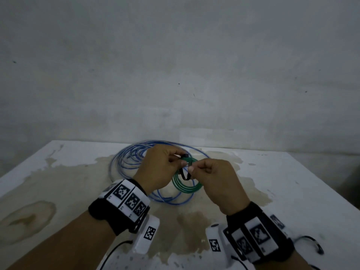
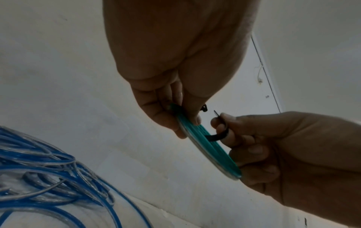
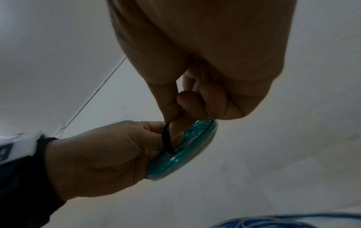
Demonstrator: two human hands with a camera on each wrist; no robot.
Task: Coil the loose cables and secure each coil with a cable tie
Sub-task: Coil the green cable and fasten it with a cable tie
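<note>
Left hand pinching the green coil mid-frame over the table, right hand pinching the black cable tie tail, tip just right of the head, blue cable loose behind.

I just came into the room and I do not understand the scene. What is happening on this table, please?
A person is tying up a small green cable coil held above the table. The left hand grips the coil and the head of a black cable tie. The right hand pinches the tie's tail, which loops around the coil but is not yet threaded through the head. A loose blue cable lies on the table behind, with no tie visible on it.
</note>
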